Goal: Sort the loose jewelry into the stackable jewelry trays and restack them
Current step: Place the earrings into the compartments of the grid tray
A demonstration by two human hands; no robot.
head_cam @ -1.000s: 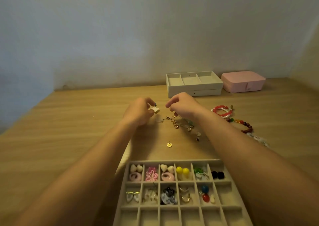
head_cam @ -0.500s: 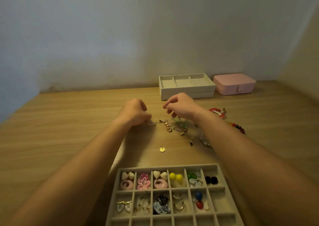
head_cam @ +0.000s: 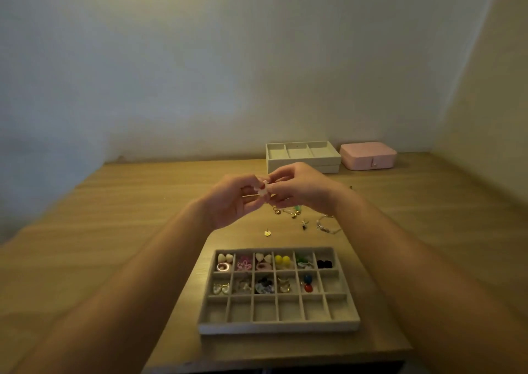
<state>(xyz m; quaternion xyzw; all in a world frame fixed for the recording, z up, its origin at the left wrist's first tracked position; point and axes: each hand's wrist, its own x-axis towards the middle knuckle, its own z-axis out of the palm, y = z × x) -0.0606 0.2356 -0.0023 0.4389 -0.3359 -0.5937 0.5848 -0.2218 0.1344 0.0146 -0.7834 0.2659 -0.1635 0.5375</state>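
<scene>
- Both hands have come up off the desk since a moment ago and closed in on each other, and the pale earring has come up with them.
- My left hand pinches the earring at the fingertips, and my right hand pinches it from the other side. I think I raised it to check it or fit its parts; it is too small to tell which.
- Below my hands, mid-desk, lies the loose jewelry. A gold stud lies apart, toward the near edge.
- At the near edge, between my forearms, sits the grid tray, close for a short drop. Its far rows are mostly filled and its nearest row is bare.
- Along the far edge wait the stacked trays and a pink box, out of the way until restacking.
</scene>
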